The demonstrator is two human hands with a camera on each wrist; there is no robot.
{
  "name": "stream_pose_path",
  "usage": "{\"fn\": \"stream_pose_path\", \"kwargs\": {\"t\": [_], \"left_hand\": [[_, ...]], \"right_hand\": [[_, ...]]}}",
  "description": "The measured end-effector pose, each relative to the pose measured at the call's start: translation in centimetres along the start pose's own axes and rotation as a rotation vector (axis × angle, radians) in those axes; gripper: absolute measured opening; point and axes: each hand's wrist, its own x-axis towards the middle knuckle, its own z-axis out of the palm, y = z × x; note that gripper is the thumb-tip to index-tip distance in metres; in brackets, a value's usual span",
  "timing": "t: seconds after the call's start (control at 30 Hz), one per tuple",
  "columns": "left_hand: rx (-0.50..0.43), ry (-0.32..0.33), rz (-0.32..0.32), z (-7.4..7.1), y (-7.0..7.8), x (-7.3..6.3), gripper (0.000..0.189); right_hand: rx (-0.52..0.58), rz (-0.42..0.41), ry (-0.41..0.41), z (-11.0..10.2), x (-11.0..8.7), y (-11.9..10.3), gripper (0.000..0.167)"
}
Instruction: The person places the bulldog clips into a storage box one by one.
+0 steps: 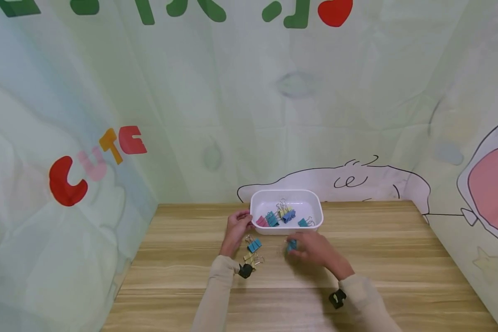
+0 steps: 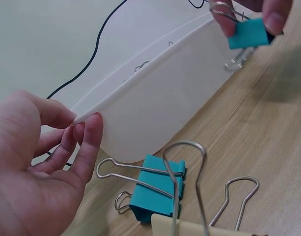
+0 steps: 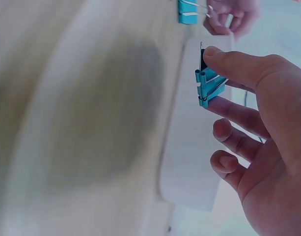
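My left hand [image 1: 235,230] pinches the near left rim of a white plastic bin [image 1: 286,231] between thumb and fingers. In my right hand [image 1: 315,249], a teal binder clip [image 3: 209,88] is pinched between thumb and index finger, just in front of the bin's near wall and above the table. Pink [image 1: 262,222], teal [image 1: 272,219], blue [image 1: 289,216] and yellow binder clips lie inside the bin. Close to my left wrist, another teal binder clip [image 2: 157,187] and a yellow binder clip [image 2: 189,227] lie on the wood, the yellow one nearer me.
The wood-grain table [image 1: 182,276] extends to both sides of the bin. Behind it hangs a printed cloth backdrop [image 1: 216,115], close to the bin's far side. Small black devices [image 1: 337,299] sit on both wrists.
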Motion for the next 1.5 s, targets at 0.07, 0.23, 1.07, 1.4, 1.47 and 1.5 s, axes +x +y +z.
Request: {"fn": "stream_pose_path", "kwargs": {"t": [0.07, 0.23, 1.07, 1.4, 1.47, 1.5], "left_hand": [[0.004, 0.002, -0.005, 0.0, 0.0, 0.0, 0.034], [0.012, 0.004, -0.018, -0.1, -0.1, 0.1, 0.034], [0.026, -0.003, -0.029, -0.1, 0.1, 0.0, 0.033], [0.027, -0.011, -0.029, -0.1, 0.0, 0.0, 0.034], [0.026, -0.017, -0.031, -0.2, 0.0, 0.0, 0.035], [0.023, -0.022, -0.033, -0.2, 0.0, 0.0, 0.035]], "right_hand": [[-0.004, 0.012, 0.008, -0.8, 0.3, 0.1, 0.026], [-0.029, 0.064, 0.008, -3.2, 1.2, 0.3, 0.026], [-0.041, 0.152, 0.031, -9.9, 4.9, 1.8, 0.040], [-0.042, 0.224, 0.062, -9.6, 4.7, 2.6, 0.066], [-0.039, 0.233, 0.065, -9.7, 4.7, 2.6, 0.068], [-0.038, 0.236, 0.066, -9.7, 4.7, 2.6, 0.068]]}}
